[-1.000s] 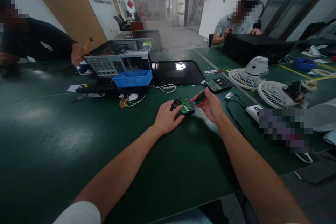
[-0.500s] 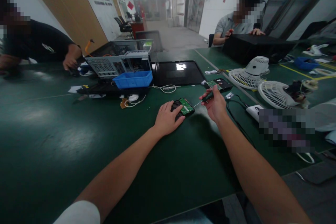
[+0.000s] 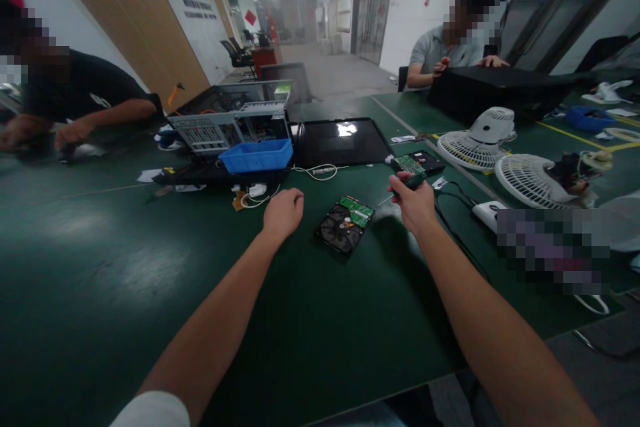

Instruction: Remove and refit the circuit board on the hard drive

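A hard drive (image 3: 345,225) lies on the green table with its green circuit board facing up. To its right, my right hand (image 3: 414,200) is wrapped around the dark green handle of a screwdriver (image 3: 416,180). The thin shaft points left and down towards the drive's upper right corner, with a small gap visible. My left hand (image 3: 283,215) is off the drive, to its left, with the fingers curled closed. Whatever those fingers may hold is hidden.
A blue bin (image 3: 257,155) sits by an open computer case (image 3: 210,132) and a black panel (image 3: 343,140). Another hard drive (image 3: 417,161) lies beyond my right hand. Fan parts (image 3: 530,179) and a white power strip (image 3: 487,213) are at right. Two people work across the table.
My left hand has lifted off the hard drive and moved left, its fingers now curled. The screwdriver has shifted slightly right and its tip has drawn away from the drive.
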The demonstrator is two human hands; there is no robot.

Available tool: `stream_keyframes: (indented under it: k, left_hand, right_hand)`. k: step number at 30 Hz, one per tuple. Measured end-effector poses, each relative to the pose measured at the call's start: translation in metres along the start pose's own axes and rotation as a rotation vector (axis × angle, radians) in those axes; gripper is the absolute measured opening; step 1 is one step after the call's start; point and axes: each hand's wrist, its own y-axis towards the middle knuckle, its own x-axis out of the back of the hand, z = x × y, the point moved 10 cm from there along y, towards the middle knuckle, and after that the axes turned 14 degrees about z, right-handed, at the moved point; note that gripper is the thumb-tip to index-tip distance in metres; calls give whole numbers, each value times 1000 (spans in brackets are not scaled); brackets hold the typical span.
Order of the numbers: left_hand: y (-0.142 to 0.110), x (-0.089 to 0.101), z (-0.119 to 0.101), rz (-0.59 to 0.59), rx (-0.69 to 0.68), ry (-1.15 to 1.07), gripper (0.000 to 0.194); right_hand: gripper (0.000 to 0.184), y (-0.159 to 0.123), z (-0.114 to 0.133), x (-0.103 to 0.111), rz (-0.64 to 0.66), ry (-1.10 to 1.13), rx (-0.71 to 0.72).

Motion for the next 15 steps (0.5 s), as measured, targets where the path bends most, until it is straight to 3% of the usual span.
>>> stream_keyframes:
  k: [3, 5, 15]
  left_hand:
    - [7, 7, 39, 40, 114, 54, 31]
    - [10, 3, 53, 101, 146, 56, 29]
    - [10, -16, 60, 180, 186, 51, 16]
  right_hand:
    - [49, 0, 0, -1, 2, -18, 4]
    - [49, 0, 0, 0, -2, -27, 9]
    - [43, 1, -1, 4, -23, -23, -2]
